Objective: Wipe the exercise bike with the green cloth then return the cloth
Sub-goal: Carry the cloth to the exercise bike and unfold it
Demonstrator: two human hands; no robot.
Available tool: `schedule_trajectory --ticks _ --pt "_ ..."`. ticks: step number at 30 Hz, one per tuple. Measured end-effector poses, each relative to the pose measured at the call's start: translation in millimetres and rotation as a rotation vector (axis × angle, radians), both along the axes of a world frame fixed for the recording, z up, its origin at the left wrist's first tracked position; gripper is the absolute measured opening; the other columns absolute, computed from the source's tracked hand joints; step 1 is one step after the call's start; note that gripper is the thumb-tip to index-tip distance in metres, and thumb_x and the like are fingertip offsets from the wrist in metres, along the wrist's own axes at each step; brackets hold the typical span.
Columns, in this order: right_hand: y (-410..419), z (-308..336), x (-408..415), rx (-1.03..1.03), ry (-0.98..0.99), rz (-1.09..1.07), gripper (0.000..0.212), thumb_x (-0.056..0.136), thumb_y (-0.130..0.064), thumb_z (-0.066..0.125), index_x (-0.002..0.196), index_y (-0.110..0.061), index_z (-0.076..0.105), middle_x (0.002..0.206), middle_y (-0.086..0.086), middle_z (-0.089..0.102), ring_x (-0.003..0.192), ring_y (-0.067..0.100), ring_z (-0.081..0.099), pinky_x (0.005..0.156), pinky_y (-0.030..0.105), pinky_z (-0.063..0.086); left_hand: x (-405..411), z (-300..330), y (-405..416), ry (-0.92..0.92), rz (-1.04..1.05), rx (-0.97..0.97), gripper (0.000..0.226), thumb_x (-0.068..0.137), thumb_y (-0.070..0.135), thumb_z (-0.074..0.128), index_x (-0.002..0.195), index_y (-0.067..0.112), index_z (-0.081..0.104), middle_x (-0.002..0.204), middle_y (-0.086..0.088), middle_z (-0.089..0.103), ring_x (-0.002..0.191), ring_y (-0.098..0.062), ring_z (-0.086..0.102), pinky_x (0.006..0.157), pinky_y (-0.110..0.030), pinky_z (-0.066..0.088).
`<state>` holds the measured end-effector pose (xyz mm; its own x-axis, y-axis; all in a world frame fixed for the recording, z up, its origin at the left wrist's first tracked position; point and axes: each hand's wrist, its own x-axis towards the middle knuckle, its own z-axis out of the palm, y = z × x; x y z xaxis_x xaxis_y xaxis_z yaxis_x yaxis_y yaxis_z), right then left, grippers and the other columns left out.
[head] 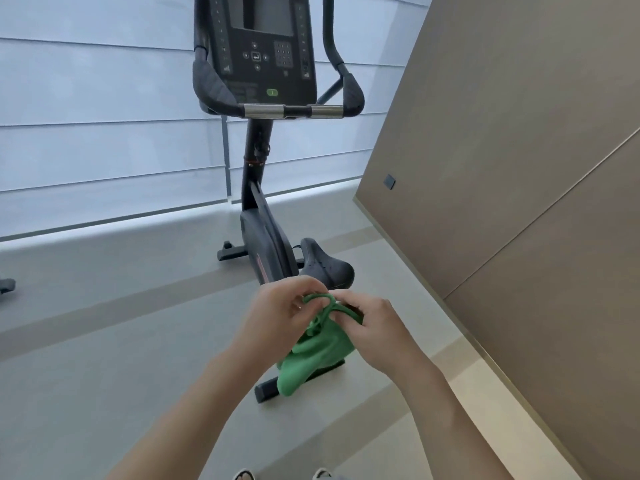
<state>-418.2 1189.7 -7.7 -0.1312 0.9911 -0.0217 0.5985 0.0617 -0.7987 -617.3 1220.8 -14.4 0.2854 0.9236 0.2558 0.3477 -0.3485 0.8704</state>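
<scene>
One exercise bike fills the view ahead of us, beyond our fingers: console and handlebars high above them, the dark saddle just past the fingertips, the rear foot bar below our wrists. We judge its frame stiff and heavy, something that will stay put under a firm rub.

Next down in size, the green cloth hangs bunched between our two hands, in the air over the floor, touching nothing of the bike that we can make out. It looks soft, light and limp, not slippery, with nothing in it to break. We think it wants gathering into a flat pad against the palm before it meets the saddle or the bars.

Our left hand curls round the cloth's upper folds, fingers bent and pinching a thin green loop at the top. Our right hand pinches the same bunch from the other side, thumb and fingers closed on the fabric. Both pairs of fingertips nearly touch over the loop.
</scene>
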Motion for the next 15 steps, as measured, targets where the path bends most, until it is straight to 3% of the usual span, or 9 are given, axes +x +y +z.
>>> schedule_trajectory --ticks 4,8,15 --pt "23.0 -2.8 3.6 0.038 -0.001 -0.051 0.028 0.100 -0.016 0.063 0.113 -0.038 0.075 0.098 -0.018 0.077 0.097 0.005 0.072 0.083 0.022 0.058 1.5 -6.5 24.0 -0.014 -0.037 0.015 0.011 0.092 0.020 0.077 0.094 0.031 0.077 0.086 0.019 0.074 0.081 -0.005 0.072 0.072 -0.011 0.052" --pt "49.3 -2.8 15.8 0.067 -0.024 -0.102 0.026 0.100 -0.013 0.063 0.105 -0.034 0.077 0.094 -0.016 0.076 0.093 0.007 0.070 0.079 0.018 0.055 0.0 -10.8 48.8 0.073 -0.060 0.064 0.010 0.092 0.020 0.077 0.099 0.027 0.077 0.088 0.016 0.072 0.083 -0.008 0.069 0.076 -0.031 0.058" --pt "112.2 9.5 45.3 0.140 -0.043 -0.123 0.026 0.099 -0.012 0.068 0.104 -0.036 0.076 0.093 -0.020 0.075 0.092 0.004 0.070 0.078 0.015 0.055 12.6 -11.4 112.0 0.091 0.014 0.172 0.016 0.090 0.011 0.078 0.099 0.024 0.077 0.089 0.017 0.070 0.082 -0.009 0.068 0.074 -0.033 0.059"
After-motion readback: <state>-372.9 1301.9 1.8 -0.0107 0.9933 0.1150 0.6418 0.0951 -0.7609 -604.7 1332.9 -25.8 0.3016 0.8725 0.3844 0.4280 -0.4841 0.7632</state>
